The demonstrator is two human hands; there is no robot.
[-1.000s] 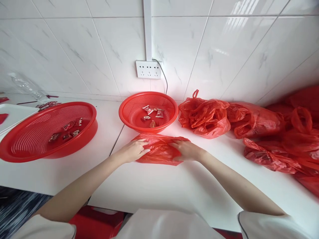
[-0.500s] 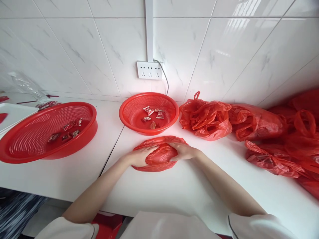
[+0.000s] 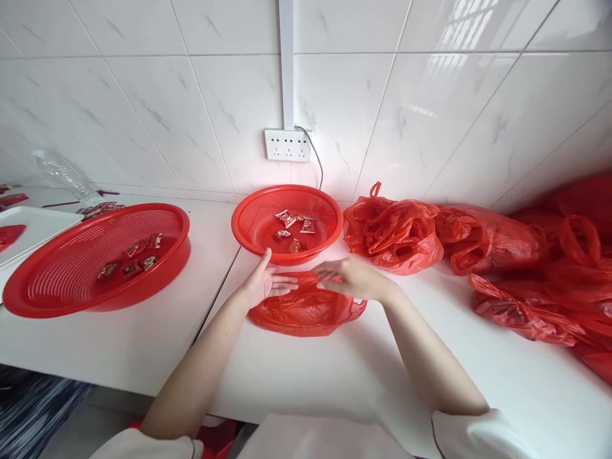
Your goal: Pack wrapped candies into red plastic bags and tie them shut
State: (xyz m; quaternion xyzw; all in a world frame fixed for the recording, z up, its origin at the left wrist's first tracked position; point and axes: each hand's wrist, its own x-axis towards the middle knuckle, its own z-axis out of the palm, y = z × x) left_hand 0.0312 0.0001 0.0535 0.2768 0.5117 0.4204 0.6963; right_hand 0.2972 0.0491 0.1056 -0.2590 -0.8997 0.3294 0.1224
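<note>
On the white table before me lies a red plastic bag (image 3: pixel 306 315), spread low. My left hand (image 3: pixel 268 282) is over the bag's left side, fingers stretched out and thumb up, holding nothing. Above the bag's right side is my right hand (image 3: pixel 351 277), its fingers extended and apart, with nothing visible in them. Just beyond both hands stands a round red plastic basket (image 3: pixel 246 223) with a perforated wall. Several small wrapped candies (image 3: pixel 285 218) lie on its bottom.
At the left, a larger red basket (image 3: pixel 52 280) holds several wrapped pieces. Behind it are a white tray (image 3: pixel 43 223) and a clear plastic bottle (image 3: pixel 64 177). Filled red plastic bags (image 3: pixel 396 236) crowd the right side. A power socket (image 3: pixel 287 145) is on the tiled wall.
Both hands have come up out of the bag's mouth and now hover over it with fingers outstretched. The bag has settled flatter. The view has tilted up slightly.
</note>
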